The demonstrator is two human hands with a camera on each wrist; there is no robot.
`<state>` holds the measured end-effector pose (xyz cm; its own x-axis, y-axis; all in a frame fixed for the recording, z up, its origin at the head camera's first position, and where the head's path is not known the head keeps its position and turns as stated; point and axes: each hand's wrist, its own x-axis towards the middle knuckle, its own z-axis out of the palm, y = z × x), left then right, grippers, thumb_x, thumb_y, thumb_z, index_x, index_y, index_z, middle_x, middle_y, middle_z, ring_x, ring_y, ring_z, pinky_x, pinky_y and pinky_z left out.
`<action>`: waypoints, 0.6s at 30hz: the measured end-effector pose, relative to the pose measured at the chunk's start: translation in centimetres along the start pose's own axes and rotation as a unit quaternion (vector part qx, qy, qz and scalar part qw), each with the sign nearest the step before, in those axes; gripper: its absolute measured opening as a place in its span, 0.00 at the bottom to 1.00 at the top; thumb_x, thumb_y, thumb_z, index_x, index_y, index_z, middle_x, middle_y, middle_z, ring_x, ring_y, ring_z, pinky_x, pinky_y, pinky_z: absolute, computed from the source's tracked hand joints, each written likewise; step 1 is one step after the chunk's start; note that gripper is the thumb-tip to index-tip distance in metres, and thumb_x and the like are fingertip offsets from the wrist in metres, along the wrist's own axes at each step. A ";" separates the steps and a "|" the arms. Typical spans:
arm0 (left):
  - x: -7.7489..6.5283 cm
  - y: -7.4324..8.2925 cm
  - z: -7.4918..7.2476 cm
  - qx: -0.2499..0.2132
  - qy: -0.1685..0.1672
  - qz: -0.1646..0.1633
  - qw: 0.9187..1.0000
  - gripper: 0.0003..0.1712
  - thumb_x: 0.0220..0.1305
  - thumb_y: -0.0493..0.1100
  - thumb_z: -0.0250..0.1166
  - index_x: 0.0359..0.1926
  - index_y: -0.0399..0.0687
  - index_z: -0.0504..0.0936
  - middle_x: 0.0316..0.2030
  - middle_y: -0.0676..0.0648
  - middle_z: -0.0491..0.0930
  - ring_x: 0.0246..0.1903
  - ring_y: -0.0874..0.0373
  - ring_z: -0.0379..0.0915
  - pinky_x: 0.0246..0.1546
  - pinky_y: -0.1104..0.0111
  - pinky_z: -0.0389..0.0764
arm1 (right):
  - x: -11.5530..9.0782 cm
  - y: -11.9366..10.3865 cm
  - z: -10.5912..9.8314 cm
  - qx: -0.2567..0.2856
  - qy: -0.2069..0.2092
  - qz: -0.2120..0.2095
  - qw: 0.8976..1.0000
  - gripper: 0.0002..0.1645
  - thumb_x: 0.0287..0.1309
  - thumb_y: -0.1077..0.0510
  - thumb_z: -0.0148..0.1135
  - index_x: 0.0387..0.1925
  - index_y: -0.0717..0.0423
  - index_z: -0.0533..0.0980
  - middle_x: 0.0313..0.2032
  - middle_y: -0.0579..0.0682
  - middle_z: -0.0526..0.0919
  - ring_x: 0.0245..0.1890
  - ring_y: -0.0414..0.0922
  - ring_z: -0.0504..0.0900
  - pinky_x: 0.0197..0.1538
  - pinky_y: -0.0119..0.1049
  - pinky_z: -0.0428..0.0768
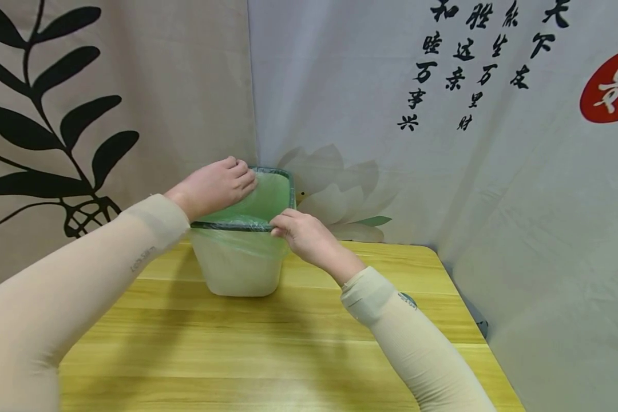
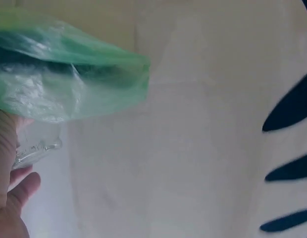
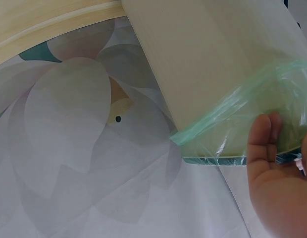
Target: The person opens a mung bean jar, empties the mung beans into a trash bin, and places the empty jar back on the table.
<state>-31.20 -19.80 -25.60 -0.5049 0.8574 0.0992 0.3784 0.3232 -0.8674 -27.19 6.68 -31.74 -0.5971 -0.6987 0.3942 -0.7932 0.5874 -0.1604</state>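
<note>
A pale rectangular waste bin with a dark rim stands upright on the table. Thin green plastic bag film lines its inside and folds over the rim. My left hand is at the bin's left rim with its fingers curled over the edge. In the left wrist view, a clear fold lies by its fingers and thumb, below the green bag. At the near right corner, my right hand pinches the bag at the rim. The right wrist view shows its fingers outside the bag-covered wall; the thumb is partly cut off.
The wooden table reaches toward me, with its right edge sloping away. Hanging cloth with printed leaves and writing stands close behind the bin. A small dark object shows partly behind the right sleeve.
</note>
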 end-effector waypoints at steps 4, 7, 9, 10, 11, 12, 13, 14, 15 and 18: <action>-0.2 -0.2 0.0 -0.079 0.008 -0.040 0.996 0.26 0.70 0.29 0.69 0.67 0.37 0.78 0.59 0.39 0.82 0.53 0.43 0.76 0.57 0.57 0.81 | 0.0 0.0 0.0 0.005 -0.006 0.007 1.000 0.12 0.77 0.53 0.60 0.51 0.53 0.85 0.49 0.48 0.87 0.47 0.45 0.87 0.53 0.37 0.87; -0.3 -0.2 0.0 -0.115 0.005 -0.063 0.991 0.27 0.70 0.27 0.68 0.68 0.36 0.77 0.59 0.38 0.81 0.54 0.43 0.77 0.57 0.56 0.82 | 0.0 0.0 -0.1 0.008 -0.010 0.013 1.000 0.13 0.77 0.53 0.60 0.52 0.53 0.85 0.50 0.48 0.87 0.47 0.45 0.87 0.54 0.37 0.87; -0.3 -0.3 -0.1 -0.130 0.005 -0.076 0.989 0.27 0.69 0.26 0.68 0.67 0.35 0.77 0.59 0.37 0.81 0.55 0.42 0.77 0.58 0.55 0.82 | 0.0 0.0 -0.1 0.010 -0.014 0.015 1.000 0.13 0.78 0.53 0.59 0.53 0.53 0.84 0.50 0.48 0.86 0.47 0.45 0.87 0.54 0.38 0.87; -0.4 -0.3 0.0 -0.138 0.007 -0.082 0.987 0.26 0.69 0.26 0.67 0.66 0.35 0.77 0.58 0.37 0.81 0.54 0.42 0.78 0.57 0.55 0.83 | -0.1 -0.1 -0.1 0.011 -0.015 0.016 1.000 0.13 0.78 0.52 0.59 0.53 0.52 0.84 0.50 0.48 0.86 0.47 0.45 0.87 0.54 0.38 0.87; -0.4 -0.3 -0.1 -0.146 0.012 -0.088 0.985 0.25 0.68 0.25 0.68 0.64 0.34 0.77 0.57 0.37 0.81 0.53 0.42 0.78 0.56 0.55 0.83 | -0.1 -0.1 -0.1 0.012 -0.016 0.017 1.000 0.13 0.78 0.52 0.59 0.53 0.52 0.84 0.50 0.48 0.86 0.47 0.45 0.87 0.54 0.38 0.87; -0.5 -0.3 -0.1 -0.153 0.015 -0.094 0.984 0.23 0.68 0.25 0.67 0.63 0.34 0.77 0.56 0.37 0.82 0.53 0.42 0.78 0.56 0.54 0.84 | -0.1 -0.1 -0.1 0.012 -0.017 0.017 1.000 0.13 0.78 0.52 0.59 0.53 0.52 0.84 0.50 0.48 0.86 0.47 0.45 0.87 0.54 0.38 0.87; -0.5 -0.3 -0.1 -0.161 0.018 -0.101 0.982 0.22 0.68 0.25 0.67 0.61 0.34 0.76 0.56 0.37 0.82 0.52 0.41 0.78 0.55 0.54 0.84 | -0.1 -0.1 -0.1 0.012 -0.016 0.017 1.000 0.13 0.78 0.52 0.59 0.53 0.52 0.84 0.50 0.48 0.86 0.47 0.45 0.87 0.54 0.39 0.87; -0.5 -0.3 -0.1 -0.168 0.020 -0.107 0.980 0.21 0.68 0.25 0.67 0.61 0.33 0.77 0.55 0.37 0.82 0.52 0.41 0.79 0.55 0.54 0.84 | -0.1 -0.1 -0.2 0.011 -0.016 0.017 1.000 0.13 0.78 0.52 0.59 0.53 0.52 0.84 0.50 0.48 0.86 0.47 0.45 0.87 0.54 0.39 0.87; -0.5 -0.3 -0.2 -0.174 0.021 -0.112 0.978 0.20 0.69 0.25 0.67 0.60 0.33 0.76 0.55 0.37 0.82 0.52 0.41 0.79 0.55 0.53 0.85 | -0.1 -0.1 -0.1 0.010 -0.015 0.017 1.000 0.13 0.78 0.52 0.59 0.52 0.52 0.84 0.49 0.48 0.86 0.47 0.45 0.87 0.54 0.38 0.87; -0.6 -0.3 -0.3 -0.190 0.015 -0.126 0.973 0.19 0.70 0.25 0.65 0.60 0.33 0.77 0.55 0.36 0.83 0.52 0.40 0.80 0.56 0.52 0.85 | -0.1 -0.1 -0.2 0.007 -0.013 0.015 1.000 0.13 0.78 0.52 0.60 0.52 0.52 0.84 0.50 0.48 0.86 0.47 0.45 0.87 0.54 0.38 0.87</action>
<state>-30.80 -20.25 -25.29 -0.5981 0.7409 0.3054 0.5079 0.6452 -0.5708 -27.06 6.72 -31.61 -0.6233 -0.6912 0.3658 -0.7765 0.6025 -0.1845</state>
